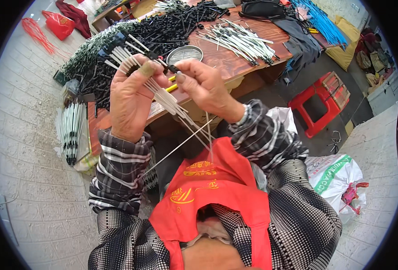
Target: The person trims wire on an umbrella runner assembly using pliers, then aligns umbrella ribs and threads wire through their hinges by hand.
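Observation:
My left hand (pixel 130 101) is closed round a bundle of thin white rods (pixel 165 100) with black fittings at their upper ends. The rods slant down toward my lap, and a few long thin ones cross below my hands. Between thumb and fingers, my right hand (pixel 208 90) pinches a small black plastic fitting (pixel 173 69) on a rod beside the bundle. Both hands are close together above the table's near edge. Just beyond them, a round metal dish (pixel 185 54) holds thin pale pieces.
A large heap of black plastic parts (pixel 163 31) covers the far left of the wooden table (pixel 214 56). White rods (pixel 239 42) lie farther right, with blue rods (pixel 320 22) beyond. A red stool (pixel 318 103) and a white sack (pixel 336 175) stand on my right; bundled rods (pixel 71 130) are at left.

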Motion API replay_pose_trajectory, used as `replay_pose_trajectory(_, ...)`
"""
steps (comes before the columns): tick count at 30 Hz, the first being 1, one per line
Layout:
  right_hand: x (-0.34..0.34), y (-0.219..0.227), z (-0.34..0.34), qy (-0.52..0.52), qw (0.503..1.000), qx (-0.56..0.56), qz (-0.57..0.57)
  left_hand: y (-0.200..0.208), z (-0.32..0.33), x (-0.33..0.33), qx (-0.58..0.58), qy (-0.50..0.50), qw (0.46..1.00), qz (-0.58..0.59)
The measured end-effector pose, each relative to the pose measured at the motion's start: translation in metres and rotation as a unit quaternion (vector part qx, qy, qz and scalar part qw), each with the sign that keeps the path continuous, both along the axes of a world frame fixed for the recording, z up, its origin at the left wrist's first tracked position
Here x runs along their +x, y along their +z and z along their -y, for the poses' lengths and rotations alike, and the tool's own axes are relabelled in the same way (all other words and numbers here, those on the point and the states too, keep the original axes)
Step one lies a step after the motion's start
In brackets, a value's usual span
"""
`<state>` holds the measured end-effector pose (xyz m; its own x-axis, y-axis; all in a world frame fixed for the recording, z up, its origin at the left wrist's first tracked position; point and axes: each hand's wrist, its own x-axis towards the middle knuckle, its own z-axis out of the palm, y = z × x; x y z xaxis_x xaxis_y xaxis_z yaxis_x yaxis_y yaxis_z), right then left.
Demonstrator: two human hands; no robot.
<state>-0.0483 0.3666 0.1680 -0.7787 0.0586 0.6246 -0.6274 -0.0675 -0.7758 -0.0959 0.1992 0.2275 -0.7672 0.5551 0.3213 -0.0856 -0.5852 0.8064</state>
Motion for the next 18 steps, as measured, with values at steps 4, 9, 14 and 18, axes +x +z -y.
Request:
replay_pose_trajectory(4, -0.020, -0.019, 0.001, 0.158, 0.977, -0.106, 0.092, -0.005, -0.004, -0.001, 0.035, -0.023, 0.999, 0.009)
replay_pose_trajectory(9, -0.078, -0.044, -0.063, 0.222, 0.973, 0.047, 0.043, -0.008, 0.018, 0.007, -0.074, -0.094, 0.992, -0.034)
replay_pose_trajectory(14, -0.159, -0.054, -0.196, -0.362, 0.858, 0.330, 0.154, -0.005, 0.036, 0.019, -0.044, -0.071, 0.995, -0.050)
replay_pose_trajectory(18, -0.176, -0.047, -0.226, -0.449, 0.710, 0.445, 0.309, -0.009, 0.047, 0.019, -0.044, -0.040, 0.996, -0.061)
